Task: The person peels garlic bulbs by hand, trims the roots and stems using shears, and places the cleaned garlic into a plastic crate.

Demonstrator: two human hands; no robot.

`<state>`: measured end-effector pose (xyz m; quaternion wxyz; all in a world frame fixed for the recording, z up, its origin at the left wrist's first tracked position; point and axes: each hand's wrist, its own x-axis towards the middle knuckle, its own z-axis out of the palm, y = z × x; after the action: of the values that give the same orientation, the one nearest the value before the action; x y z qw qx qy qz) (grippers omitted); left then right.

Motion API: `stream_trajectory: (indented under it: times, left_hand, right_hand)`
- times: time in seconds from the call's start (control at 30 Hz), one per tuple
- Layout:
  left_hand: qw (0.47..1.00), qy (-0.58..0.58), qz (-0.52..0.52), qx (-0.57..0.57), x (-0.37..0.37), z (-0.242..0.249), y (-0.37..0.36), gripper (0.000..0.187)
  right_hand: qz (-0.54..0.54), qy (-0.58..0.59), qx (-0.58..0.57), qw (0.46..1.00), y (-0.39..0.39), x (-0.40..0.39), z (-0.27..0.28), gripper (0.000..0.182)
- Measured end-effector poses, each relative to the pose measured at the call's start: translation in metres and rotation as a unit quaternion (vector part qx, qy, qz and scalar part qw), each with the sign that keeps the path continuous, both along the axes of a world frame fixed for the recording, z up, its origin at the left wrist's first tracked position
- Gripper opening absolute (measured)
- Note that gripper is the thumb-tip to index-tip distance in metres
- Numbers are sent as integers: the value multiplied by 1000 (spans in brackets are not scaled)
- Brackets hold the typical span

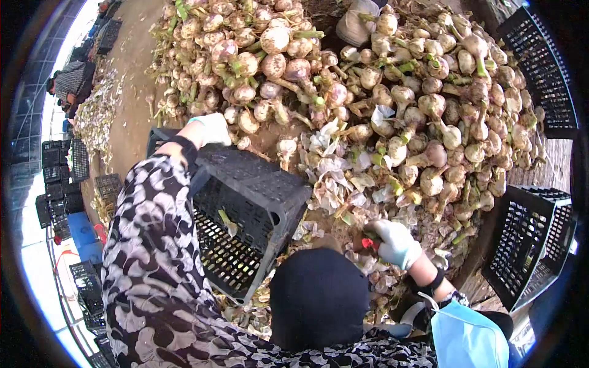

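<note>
My left hand point(211, 130), in a white glove, grips the far upper edge of a black plastic crate point(257, 181). The crate lies tipped on its side, its open mouth facing me. Inside it is a scrap of green stalk point(227, 222). My right hand point(396, 243), also gloved, is closed around a small tool with a red part point(368, 243); its kind is not clear. That hand hovers over loose papery skins point(331, 162). Beyond both hands rises a large heap of garlic bulbs point(429, 104) with cut stalks.
Black crates stand at the right point(527, 245) and upper right point(540, 70). More stacked crates point(58, 175) line the left side, near another person point(73, 83). My dark-covered knee point(319, 300) is in front, and a blue face mask point(469, 337) hangs at lower right.
</note>
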<state>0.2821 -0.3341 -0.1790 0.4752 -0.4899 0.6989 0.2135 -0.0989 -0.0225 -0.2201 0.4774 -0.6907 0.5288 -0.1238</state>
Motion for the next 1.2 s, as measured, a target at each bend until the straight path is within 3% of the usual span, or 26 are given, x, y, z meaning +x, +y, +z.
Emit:
stream_trajectory:
  times: [0.07,0.13,0.17,0.27,0.33,0.37,0.47,0.5,0.57,0.67,0.73,0.83,0.87,0.93,1.07,1.13,1.2]
  left_hand:
    - [996,-83,-44,-7,-20,-10,0,57]
    - [977,-109,120,136,-40,-6,-9,60]
    - [972,-138,-110,154,-44,-17,-14,61]
    - [977,-118,-50,170,-32,-39,-11,62]
    - [987,-71,-122,80,-20,-50,-8,56]
    - [997,-59,20,48,-26,-50,-4,52]
    - [983,80,131,98,16,-81,-11,48]
    - [984,74,126,102,8,-77,-7,48]
    - [929,46,368,3,-10,-67,6,40]
    - [936,88,333,79,-5,-78,14,53]
    - [952,113,283,35,-12,-81,20,55]
    - [992,-40,76,90,-26,-97,13,52]
    - [992,-45,77,93,-25,-95,15,52]
    - [950,147,248,117,-38,-67,18,50]
    - [796,265,514,177,-45,-19,22,52]
    - [722,305,552,286,-57,2,28,57]
    - [721,391,505,270,-91,32,48,63]
  right_hand:
    - [-34,-9,13,999,7,-4,1,25]
    - [-42,2,53,998,12,-11,-4,27]
    - [-46,10,41,998,15,-12,-7,27]
    - [-102,14,4,995,28,-14,-18,27]
    - [-117,35,37,992,32,-12,-21,25]
    - [-143,27,11,989,34,-11,-21,26]
    - [-167,5,17,986,32,-13,-22,27]
    - [-187,-5,57,981,25,-13,-14,27]
    - [-195,3,34,980,25,-15,-17,28]
    - [-209,-7,26,978,22,-22,-18,26]
    - [-247,-33,28,968,17,-24,-17,27]
    - [-242,1,26,970,16,-33,-20,27]
    - [-258,-11,25,966,15,-33,-19,27]
    - [-265,-13,50,963,11,-35,-17,27]
    - [-252,-35,71,965,1,-41,-21,28]
    - [-242,-36,44,969,-2,-40,-30,32]
    - [-216,-9,11,976,-2,-35,-45,29]
